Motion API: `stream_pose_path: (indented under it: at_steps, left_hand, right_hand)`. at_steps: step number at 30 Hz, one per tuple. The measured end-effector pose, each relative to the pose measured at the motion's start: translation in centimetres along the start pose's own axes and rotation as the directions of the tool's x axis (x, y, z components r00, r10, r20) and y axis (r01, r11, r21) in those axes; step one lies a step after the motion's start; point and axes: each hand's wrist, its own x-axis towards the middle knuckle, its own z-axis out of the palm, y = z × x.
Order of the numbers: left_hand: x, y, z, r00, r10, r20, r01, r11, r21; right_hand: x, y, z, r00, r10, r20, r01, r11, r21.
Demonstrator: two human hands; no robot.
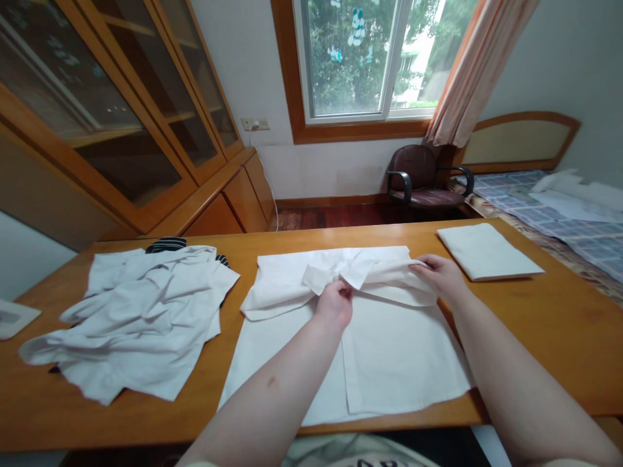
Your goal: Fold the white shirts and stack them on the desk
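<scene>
A white shirt lies spread flat in the middle of the wooden table, its upper part folded over with sleeves bunched across it. My left hand is closed, pinching a fold of the shirt's fabric near the centre. My right hand grips the folded edge of the same shirt on the right side, fingers curled onto the cloth.
A crumpled pile of white garments with a dark striped piece lies at the left. A neatly folded white cloth sits at the far right. A white object is at the left edge. Behind stand a cabinet, a chair, and a bed.
</scene>
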Motion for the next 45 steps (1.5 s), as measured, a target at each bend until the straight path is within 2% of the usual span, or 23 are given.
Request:
stream_pose_path:
  at_steps: [3,5,7,10,12,13,14,15,16,17,18,19,20,21,22,23,25,27,29,32,36,41,45]
  left_hand:
    - [-0.2,1.0,-0.8,0.981,-0.186,-0.055,0.17,0.96,-0.221]
    - [-0.9,1.3,-1.6,0.975,-0.215,-0.059,0.192,0.943,-0.273]
    - [-2.2,1.3,-2.5,0.975,-0.213,-0.071,0.184,0.94,-0.287]
    - [-5.4,1.2,-3.5,0.941,-0.331,-0.068,0.315,0.932,-0.179]
    - [-7.5,1.7,-3.8,0.861,-0.506,0.039,0.506,0.862,0.017]
    - [-8.3,2.3,-3.9,0.828,-0.546,0.132,0.527,0.836,0.151]
    - [-8.7,3.1,-3.9,0.837,-0.507,0.205,0.445,0.849,0.284]
    - [-8.8,4.2,-4.0,0.889,-0.372,0.267,0.249,0.882,0.4]
    - [-8.4,5.5,-4.2,0.931,-0.195,0.307,0.005,0.851,0.526]
    - [-7.7,6.9,-4.5,0.937,-0.024,0.349,-0.224,0.725,0.652]
    - [-6.7,8.3,-5.0,0.91,0.141,0.389,-0.402,0.521,0.753]
    - [-5.6,9.5,-5.6,0.881,0.223,0.416,-0.468,0.299,0.831]
    - [-4.3,10.5,-6.4,0.874,0.25,0.416,-0.453,0.108,0.885]
    - [-3.1,11.2,-7.2,0.89,0.24,0.387,-0.395,-0.018,0.919]
    - [-2.0,11.6,-8.0,0.915,0.173,0.364,-0.357,-0.071,0.931]
    - [-1.1,11.6,-8.8,0.928,0.073,0.364,-0.361,-0.053,0.931]
    - [0.2,11.0,-9.9,0.926,-0.052,0.373,-0.37,0.063,0.927]
    - [0.8,9.9,-10.3,0.931,-0.03,0.364,-0.355,0.154,0.922]
    - [0.8,9.0,-10.2,0.935,0.051,0.352,-0.355,0.157,0.921]
    - [0.1,9.0,-9.5,0.88,0.117,0.46,-0.47,0.075,0.88]
    - [-1.9,10.7,-8.8,0.747,0.151,0.648,-0.643,-0.089,0.761]
    - [-3.6,12.3,-9.1,0.641,0.104,0.76,-0.716,-0.277,0.641]
    - [-3.5,12.1,-9.2,0.601,0.136,0.787,-0.724,-0.325,0.609]
  right_hand:
    - [0.0,0.1,-0.2,0.998,0.017,0.06,-0.016,1.0,-0.002]
    - [0.0,0.0,-0.6,0.99,0.011,0.137,-0.013,1.0,0.012]
    - [-0.1,0.0,-1.1,0.959,0.002,0.283,-0.015,0.999,0.041]
    - [-0.2,-0.1,-1.5,0.865,0.042,0.501,-0.059,0.998,0.018]
    - [-0.3,-0.4,-1.6,0.828,0.101,0.552,-0.089,0.995,-0.048]
    - [-0.4,-0.5,-1.6,0.824,0.12,0.554,-0.092,0.993,-0.079]
    - [-0.5,-0.7,-1.5,0.823,0.129,0.553,-0.085,0.991,-0.105]
    - [-0.6,-0.9,-1.5,0.823,0.129,0.553,-0.067,0.989,-0.13]
    - [-0.7,-1.2,-1.5,0.82,0.122,0.559,-0.042,0.987,-0.153]
    - [-0.7,-1.4,-1.5,0.819,0.112,0.562,-0.014,0.985,-0.175]
    - [-0.8,-1.7,-1.5,0.823,0.1,0.56,0.011,0.981,-0.192]
    - [-0.8,-1.9,-1.5,0.833,0.086,0.546,0.031,0.979,-0.202]
    - [-0.8,-2.1,-1.5,0.848,0.064,0.525,0.05,0.978,-0.201]
    - [-0.8,-2.3,-1.4,0.863,0.037,0.504,0.068,0.98,-0.19]
    - [-0.8,-2.4,-1.3,0.87,0.011,0.492,0.083,0.982,-0.168]
    - [-0.8,-2.6,-1.2,0.867,-0.011,0.497,0.094,0.985,-0.142]
    - [-0.9,-2.7,-0.9,0.829,-0.031,0.559,0.098,0.991,-0.091]
    - [-0.9,-2.9,-0.6,0.787,-0.032,0.616,0.092,0.994,-0.067]
    - [-1.0,-3.0,-0.3,0.77,-0.051,0.636,0.113,0.992,-0.057]
    - [-1.0,-3.2,-0.3,0.785,-0.128,0.605,0.18,0.983,-0.025]
    - [-1.0,-3.5,-0.6,0.842,-0.179,0.509,0.213,0.977,-0.008]
    - [-1.4,-4.3,-1.1,0.762,-0.138,0.633,0.207,0.978,-0.036]
    - [-2.7,-5.8,-0.4,0.778,-0.162,0.608,0.3,0.945,-0.131]
